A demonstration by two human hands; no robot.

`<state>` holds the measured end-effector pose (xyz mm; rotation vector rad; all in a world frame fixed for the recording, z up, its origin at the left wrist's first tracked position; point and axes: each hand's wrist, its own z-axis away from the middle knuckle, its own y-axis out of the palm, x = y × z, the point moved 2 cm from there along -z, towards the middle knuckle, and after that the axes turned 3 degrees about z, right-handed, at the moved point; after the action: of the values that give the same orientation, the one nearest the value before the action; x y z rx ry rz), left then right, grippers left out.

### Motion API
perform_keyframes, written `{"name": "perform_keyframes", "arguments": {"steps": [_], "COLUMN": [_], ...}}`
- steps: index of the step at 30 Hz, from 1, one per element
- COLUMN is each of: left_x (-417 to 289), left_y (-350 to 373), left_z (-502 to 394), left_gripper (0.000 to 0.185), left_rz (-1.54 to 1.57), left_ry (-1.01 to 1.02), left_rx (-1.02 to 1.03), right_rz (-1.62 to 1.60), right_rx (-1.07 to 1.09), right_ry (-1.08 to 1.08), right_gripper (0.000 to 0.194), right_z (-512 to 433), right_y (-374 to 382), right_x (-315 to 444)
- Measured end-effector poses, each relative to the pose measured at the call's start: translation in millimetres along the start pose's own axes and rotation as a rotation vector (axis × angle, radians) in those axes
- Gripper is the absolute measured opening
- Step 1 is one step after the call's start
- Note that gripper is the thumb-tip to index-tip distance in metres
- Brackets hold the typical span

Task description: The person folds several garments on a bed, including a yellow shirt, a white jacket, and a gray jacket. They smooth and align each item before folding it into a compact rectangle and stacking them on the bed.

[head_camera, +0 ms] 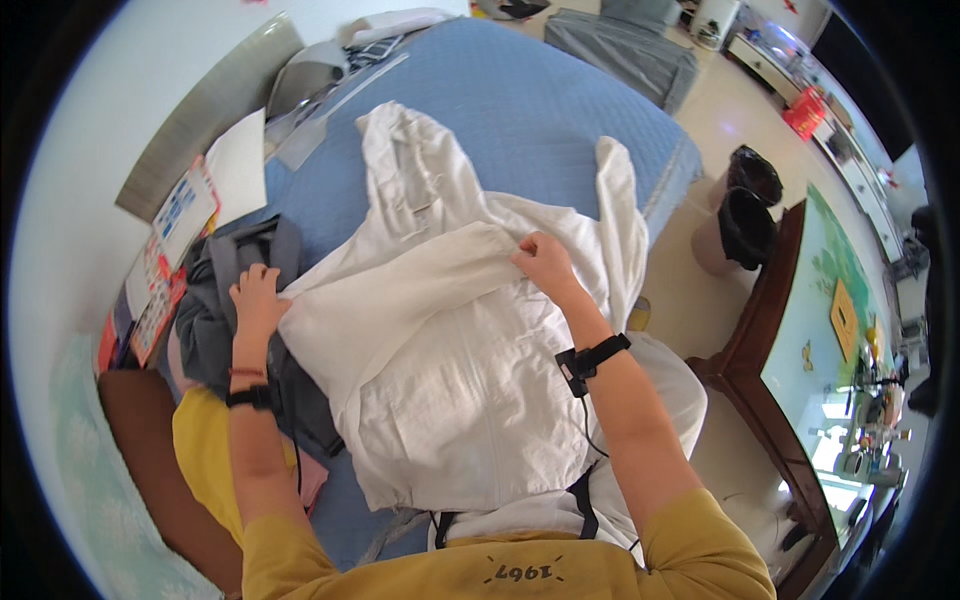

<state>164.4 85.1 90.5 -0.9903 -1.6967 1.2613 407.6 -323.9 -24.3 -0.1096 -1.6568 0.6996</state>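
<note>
A white hooded jacket [465, 390] lies spread before me, its hood [424, 161] pointing away. One sleeve [420, 289] is folded across the chest from the left. My right hand [546, 262] pinches that sleeve near its cuff end. At the left fold of the jacket is my left hand [256, 300], fingers spread over a dark grey garment [214, 330] and the thumb against the white cloth. The other sleeve [621, 202] extends on the right, bent, with its end pointing away from me.
The jacket rests on a blue bedspread [517, 97]. Papers [184, 210] and a yellow cloth [202, 450] lie at left. Right of the bed stand lined bins [712, 244] and a glass-topped wooden table [787, 360]. A grey-covered piece of furniture [622, 56] is beyond the bed.
</note>
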Motion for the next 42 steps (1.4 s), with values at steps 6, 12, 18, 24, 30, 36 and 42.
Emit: {"name": "perform_keyframes", "arguments": {"steps": [6, 12, 18, 24, 30, 36, 42], "left_x": [-160.2, -317.4, -359.4, -361.7, -362.4, -363.7, -447.0], "left_y": [24.8, 64.8, 92.3, 94.2, 94.6, 83.3, 63.9], "left_z": [-5.7, -33.6, -24.5, -23.0, -21.0, -20.6, 16.7], "left_gripper": [0.028, 0.049, 0.084, 0.087, 0.089, 0.084, 0.074], "left_rz": [0.814, 1.107, 0.549, 0.512, 0.493, 0.461, 0.728], "left_ry": [0.335, 0.225, 0.192, 0.179, 0.192, 0.155, 0.341], "left_rx": [-0.091, -0.078, -0.057, -0.059, -0.087, -0.072, -0.151], "right_rz": [0.002, 0.075, 0.241, -1.047, -1.342, -1.381, -1.186], "right_rx": [-0.355, -0.636, -0.338, -0.551, -0.76, -0.727, -0.91], "right_ry": [-0.022, 0.337, 0.512, 0.322, 0.112, 0.261, 0.61], "right_gripper": [0.027, 0.082, 0.078, 0.04, 0.042, 0.039, 0.036], "right_z": [-55.1, -113.1, -147.7, -106.3, 1.1, 65.3, 62.1], "right_y": [-89.9, -141.5, -141.9, -248.2, -394.1, -416.4, -412.1], "right_x": [-35.7, -91.0, -116.6, -103.5, -108.4, -130.9, -150.9]}}
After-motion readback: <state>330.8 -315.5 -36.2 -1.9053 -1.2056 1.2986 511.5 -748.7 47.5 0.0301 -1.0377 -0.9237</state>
